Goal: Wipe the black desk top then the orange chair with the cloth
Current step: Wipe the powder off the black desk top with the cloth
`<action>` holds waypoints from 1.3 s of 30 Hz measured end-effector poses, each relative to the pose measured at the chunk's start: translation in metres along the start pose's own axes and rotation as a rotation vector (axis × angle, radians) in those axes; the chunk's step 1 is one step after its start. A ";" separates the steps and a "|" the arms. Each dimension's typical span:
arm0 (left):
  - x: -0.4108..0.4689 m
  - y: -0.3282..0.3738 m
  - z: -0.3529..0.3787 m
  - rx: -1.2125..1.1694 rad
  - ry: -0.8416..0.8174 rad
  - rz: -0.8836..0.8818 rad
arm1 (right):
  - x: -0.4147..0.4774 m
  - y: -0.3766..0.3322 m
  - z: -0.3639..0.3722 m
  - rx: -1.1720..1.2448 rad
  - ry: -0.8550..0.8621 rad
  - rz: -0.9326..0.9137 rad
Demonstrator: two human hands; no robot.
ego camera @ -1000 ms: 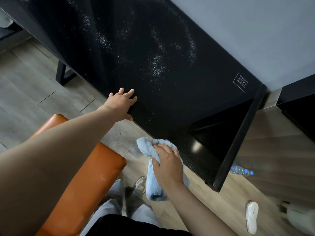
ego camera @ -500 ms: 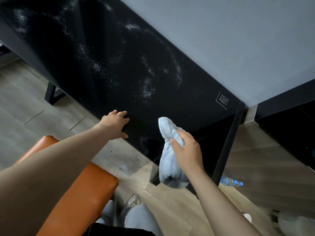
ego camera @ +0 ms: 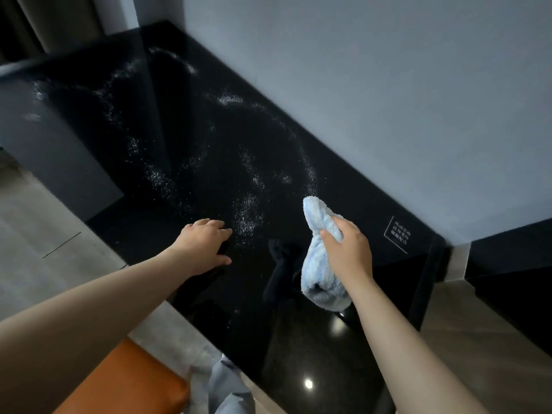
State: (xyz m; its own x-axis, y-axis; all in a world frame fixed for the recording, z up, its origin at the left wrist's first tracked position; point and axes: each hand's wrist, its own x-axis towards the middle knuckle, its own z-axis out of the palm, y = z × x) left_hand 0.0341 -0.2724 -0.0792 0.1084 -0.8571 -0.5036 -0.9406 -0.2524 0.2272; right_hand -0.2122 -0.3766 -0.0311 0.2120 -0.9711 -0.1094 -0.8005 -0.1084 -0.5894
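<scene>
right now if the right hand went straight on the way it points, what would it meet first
Probably the white powder on the black desk top, with the cloth leading the right hand. Its height above the desk is unclear; beyond lies the grey wall.

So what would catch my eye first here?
Probably the white specks strewn in swirling trails over the glossy black desk top, almost reaching the left hand resting on it. Next, the fluffy pale blue cloth bunched in the right hand over the desk's near right part. An orange chair peeks in at bottom left.
</scene>
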 end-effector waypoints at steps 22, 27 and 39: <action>0.152 0.038 -0.015 0.162 -0.079 -0.060 | 0.281 0.068 -0.014 -0.347 0.025 -0.065; 0.151 0.040 -0.016 0.162 -0.081 -0.068 | 0.306 0.073 0.002 -0.450 0.009 -0.134; 0.152 0.039 -0.015 0.152 -0.085 -0.066 | 0.317 0.079 0.024 -0.575 -0.112 -0.153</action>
State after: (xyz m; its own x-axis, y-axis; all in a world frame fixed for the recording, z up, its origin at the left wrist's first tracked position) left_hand 0.0185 -0.4194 -0.1340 0.1503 -0.7980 -0.5836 -0.9708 -0.2308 0.0656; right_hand -0.1945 -0.6879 -0.1316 0.3818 -0.9104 -0.1596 -0.9242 -0.3733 -0.0812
